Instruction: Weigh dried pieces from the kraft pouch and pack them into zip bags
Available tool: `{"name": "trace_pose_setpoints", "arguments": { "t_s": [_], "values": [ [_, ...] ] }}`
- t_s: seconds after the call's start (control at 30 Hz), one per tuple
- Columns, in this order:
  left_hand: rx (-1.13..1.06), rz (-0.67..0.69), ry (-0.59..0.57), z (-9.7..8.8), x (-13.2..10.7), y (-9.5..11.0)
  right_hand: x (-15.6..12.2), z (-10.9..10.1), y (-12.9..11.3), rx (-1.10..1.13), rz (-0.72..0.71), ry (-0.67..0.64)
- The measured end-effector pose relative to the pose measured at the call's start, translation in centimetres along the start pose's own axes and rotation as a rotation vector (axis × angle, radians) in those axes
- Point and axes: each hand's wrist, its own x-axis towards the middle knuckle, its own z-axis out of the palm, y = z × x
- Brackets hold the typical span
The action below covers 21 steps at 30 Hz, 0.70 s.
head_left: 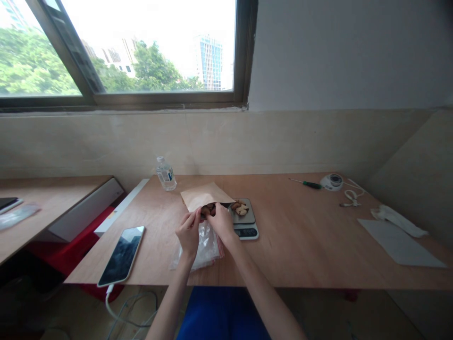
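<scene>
Your left hand (189, 231) is closed in a pinch, with the thumb and fingers on the near edge of the brown paper bag (203, 194), which lies on the wooden table (300, 245) in front of you. Your right hand (221, 222) is just beside it at the mouth of the bag, with the fingers bent over some brown pieces (208, 208); I cannot tell if it grips the pieces or the bag edge. Under both hands lies a pile of clear plastic bags (207, 250). Just right of the paper bag is a small scale (247, 230), with more pieces (240, 208) on its plate. A phone (122, 255) lies near the left edge, and a water bottle (165, 174) stands on the far side. A green screwdriver (307, 184) lies far to the right.
</scene>
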Motion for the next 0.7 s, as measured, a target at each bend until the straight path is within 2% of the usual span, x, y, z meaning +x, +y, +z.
{"name": "trace_pose_setpoints", "arguments": {
  "t_s": [0.4,0.6,0.7],
  "values": [
    [0.017,0.02,0.014,0.4,-0.1,0.0,0.0,0.5,-1.9,0.008,0.131,0.085],
    [0.026,0.033,0.017,0.1,0.3,0.3,-0.7,0.7,-1.6,0.189,0.076,0.214],
    [0.032,0.012,0.03,-0.1,0.6,0.6,-0.9,0.3,-0.9,0.368,0.039,0.234]
  ]
}}
